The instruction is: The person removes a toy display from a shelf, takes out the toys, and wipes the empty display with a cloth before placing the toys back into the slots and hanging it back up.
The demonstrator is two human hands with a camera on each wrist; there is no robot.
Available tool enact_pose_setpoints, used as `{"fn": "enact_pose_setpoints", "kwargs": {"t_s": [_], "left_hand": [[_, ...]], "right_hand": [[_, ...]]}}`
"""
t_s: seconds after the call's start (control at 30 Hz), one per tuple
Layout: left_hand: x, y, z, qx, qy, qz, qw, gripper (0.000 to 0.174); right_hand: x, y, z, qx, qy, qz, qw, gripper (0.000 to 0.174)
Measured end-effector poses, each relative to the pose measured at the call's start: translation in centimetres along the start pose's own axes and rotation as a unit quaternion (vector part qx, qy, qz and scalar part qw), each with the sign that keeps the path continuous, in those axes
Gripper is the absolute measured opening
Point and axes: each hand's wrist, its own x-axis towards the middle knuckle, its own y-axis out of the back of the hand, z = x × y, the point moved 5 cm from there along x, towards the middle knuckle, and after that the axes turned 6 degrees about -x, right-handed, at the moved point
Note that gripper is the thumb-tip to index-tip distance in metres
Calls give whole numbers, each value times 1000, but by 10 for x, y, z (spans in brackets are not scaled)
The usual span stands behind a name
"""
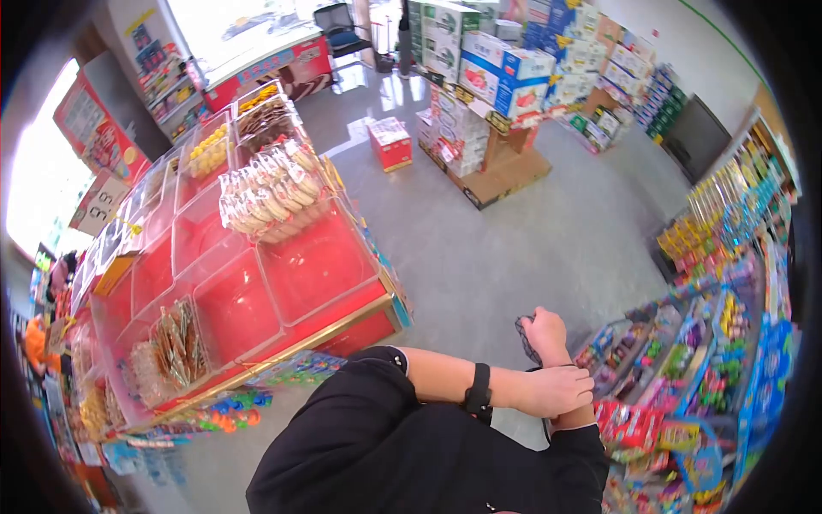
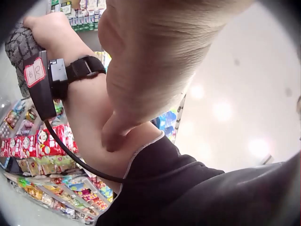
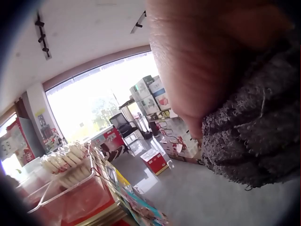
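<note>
In the head view my left hand point(image 1: 556, 390) grips my right forearm just above the black sleeve; in the left wrist view its fingers point(image 2: 117, 132) curl round the skin. My right hand point(image 1: 545, 332) holds a dark grey cloth point(image 1: 527, 341), which hangs at its left side. The left wrist view shows the cloth point(image 2: 21, 52) beside the right hand point(image 2: 47, 28), and a black wrist camera point(image 2: 40, 84) strapped below it. Close up in the right wrist view, the textured cloth point(image 3: 258, 127) lies against the right hand point(image 3: 193, 61), whose fingertips are mostly hidden.
At left stands a red display stand point(image 1: 317, 265) with clear bins, some holding wrapped snacks point(image 1: 274, 188). Colourful packets fill a shelf point(image 1: 676, 360) at right. A red box point(image 1: 390, 144) and stacked cartons point(image 1: 501, 73) stand on the grey floor point(image 1: 462, 257) ahead.
</note>
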Motion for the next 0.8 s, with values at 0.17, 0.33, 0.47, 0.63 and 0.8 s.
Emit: {"fn": "enact_pose_setpoints", "kwargs": {"t_s": [0.17, 0.33, 0.47, 0.63, 0.8], "left_hand": [[30, 40, -95, 66, 64, 97, 991, 43], [28, 96, -166, 83, 103, 162, 978, 40], [6, 137, -232, 143, 187, 173, 956, 39], [-19, 198, -305, 108, 195, 223, 949, 39], [-18, 242, -380, 97, 175, 210, 957, 35]], "right_hand": [[111, -3, 5, 5, 76, -34, 997, 36], [193, -11, -67, -5, 238, -65, 969, 38], [252, -26, -122, 23, 340, -88, 936, 36], [337, -53, -147, -11, 360, -117, 925, 34], [392, -54, -162, -85, 377, -170, 907, 35]]}}
